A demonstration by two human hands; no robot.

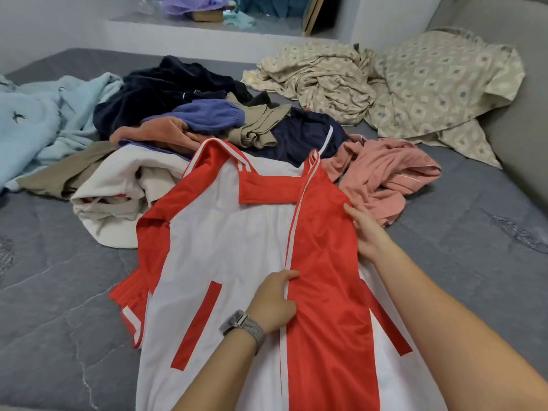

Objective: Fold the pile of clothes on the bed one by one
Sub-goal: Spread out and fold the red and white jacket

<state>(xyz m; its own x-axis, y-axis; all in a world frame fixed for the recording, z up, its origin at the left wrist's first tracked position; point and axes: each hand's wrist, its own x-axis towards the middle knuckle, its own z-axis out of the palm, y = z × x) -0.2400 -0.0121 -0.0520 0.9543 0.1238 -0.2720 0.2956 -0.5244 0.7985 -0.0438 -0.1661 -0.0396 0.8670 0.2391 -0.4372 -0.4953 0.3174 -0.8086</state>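
Note:
A red and white track jacket lies spread on the grey bed, collar away from me. Its right red sleeve is laid over the front along the white stripe. My left hand, with a watch on the wrist, pinches the sleeve's striped edge near the jacket's middle. My right hand grips the red fabric at the shoulder on the right side. Behind the jacket sits the pile of clothes: navy, purple, orange, khaki and white pieces. A pink garment lies crumpled to the right.
A light blue blanket is bunched at the left. A patterned beige sheet lies crumpled at the back right against a grey headboard. A white ledge with more items runs behind the bed.

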